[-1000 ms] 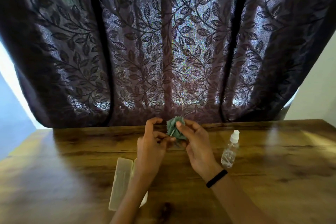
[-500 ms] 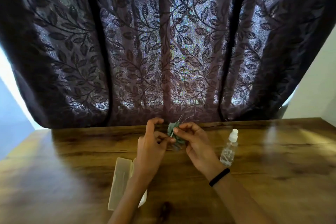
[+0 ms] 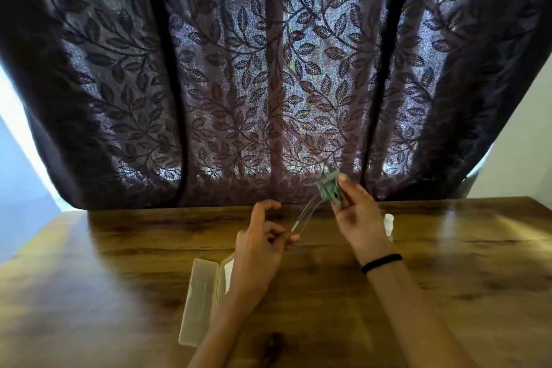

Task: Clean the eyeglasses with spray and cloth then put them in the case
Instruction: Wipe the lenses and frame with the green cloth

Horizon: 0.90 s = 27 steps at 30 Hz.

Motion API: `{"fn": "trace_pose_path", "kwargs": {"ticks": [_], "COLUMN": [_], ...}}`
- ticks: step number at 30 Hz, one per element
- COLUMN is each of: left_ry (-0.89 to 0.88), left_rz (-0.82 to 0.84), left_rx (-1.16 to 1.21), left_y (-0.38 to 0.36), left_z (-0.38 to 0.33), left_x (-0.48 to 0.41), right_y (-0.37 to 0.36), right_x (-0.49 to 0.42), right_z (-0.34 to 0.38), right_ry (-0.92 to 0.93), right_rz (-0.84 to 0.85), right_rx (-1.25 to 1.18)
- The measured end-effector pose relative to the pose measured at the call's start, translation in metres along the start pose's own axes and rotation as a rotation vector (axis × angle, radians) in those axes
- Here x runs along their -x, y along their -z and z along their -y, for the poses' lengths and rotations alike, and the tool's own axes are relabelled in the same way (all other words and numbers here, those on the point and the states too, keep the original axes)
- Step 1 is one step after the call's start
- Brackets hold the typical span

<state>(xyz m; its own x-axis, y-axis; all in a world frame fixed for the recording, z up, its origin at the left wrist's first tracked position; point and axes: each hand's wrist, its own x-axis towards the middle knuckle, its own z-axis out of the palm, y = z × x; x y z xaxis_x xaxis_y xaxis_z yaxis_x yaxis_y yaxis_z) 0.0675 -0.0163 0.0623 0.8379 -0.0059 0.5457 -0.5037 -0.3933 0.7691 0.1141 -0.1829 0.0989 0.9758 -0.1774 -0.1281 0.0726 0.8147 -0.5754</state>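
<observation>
Eyeglasses (image 3: 304, 215), thin and nearly clear, are held above the wooden surface (image 3: 448, 278) between our two hands, their long axis running from about 7 o'clock at the left hand (image 3: 263, 245) up toward 1 o'clock at the right hand (image 3: 355, 215). Our left grip is closed lightly on the lower end of the frame, pinched between thumb and fingers with the index finger lifted free. Our right grip is closed on a bunched green cloth (image 3: 328, 188), which wraps the upper end of the frame; the part under the cloth is hidden, so we cannot tell whether it is a lens or a temple.

From the left grip the glasses extend up and to the right; from the right grip they extend down and to the left. We judge the wiping step to be under way, and the coming stroke should follow this diagonal axis, the left hand steadying while the right hand carries the cloth.

An open pale case (image 3: 203, 302) lies flat on the surface at 7 o'clock from the left hand, partly behind the left forearm, and nearer that hand. A small spray bottle (image 3: 388, 222) stands just behind the right wrist, mostly hidden. A dark leaf-patterned curtain (image 3: 268, 69) hangs beyond the far edge.
</observation>
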Motion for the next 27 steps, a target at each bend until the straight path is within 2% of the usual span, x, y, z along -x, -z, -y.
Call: {"fn": "trace_pose_path", "kwargs": {"ticks": [4, 6, 10, 15, 19, 24, 27], "left_ry": [0.020, 0.031, 0.035, 0.046, 0.071, 0.109, 0.123], "left_rz": [0.000, 0.000, -0.016, -0.053, -0.062, -0.131, -0.153], "left_rx": [0.015, 0.022, 0.013, -0.016, -0.001, 0.017, 0.037], "left_y": [0.001, 0.000, 0.001, 0.008, 0.005, 0.011, 0.017], "left_z": [0.003, 0.002, -0.001, 0.001, 0.006, 0.010, 0.017], "left_x": [0.003, 0.004, 0.000, -0.003, 0.002, -0.007, -0.009], "right_y": [0.002, -0.001, -0.003, 0.003, 0.001, 0.017, 0.038], "right_x": [0.001, 0.006, 0.030, 0.039, 0.036, 0.024, 0.014], "right_z": [0.000, -0.005, -0.032, -0.037, -0.031, -0.018, -0.018], "right_ry": [0.032, 0.035, 0.069, 0.281, 0.374, 0.428, 0.464], "right_rz": [-0.048, -0.048, 0.145, 0.281, 0.414, 0.336, 0.196], "right_rx": [-0.037, 0.021, 0.378, 0.961, 1.236, 1.280, 1.478]}}
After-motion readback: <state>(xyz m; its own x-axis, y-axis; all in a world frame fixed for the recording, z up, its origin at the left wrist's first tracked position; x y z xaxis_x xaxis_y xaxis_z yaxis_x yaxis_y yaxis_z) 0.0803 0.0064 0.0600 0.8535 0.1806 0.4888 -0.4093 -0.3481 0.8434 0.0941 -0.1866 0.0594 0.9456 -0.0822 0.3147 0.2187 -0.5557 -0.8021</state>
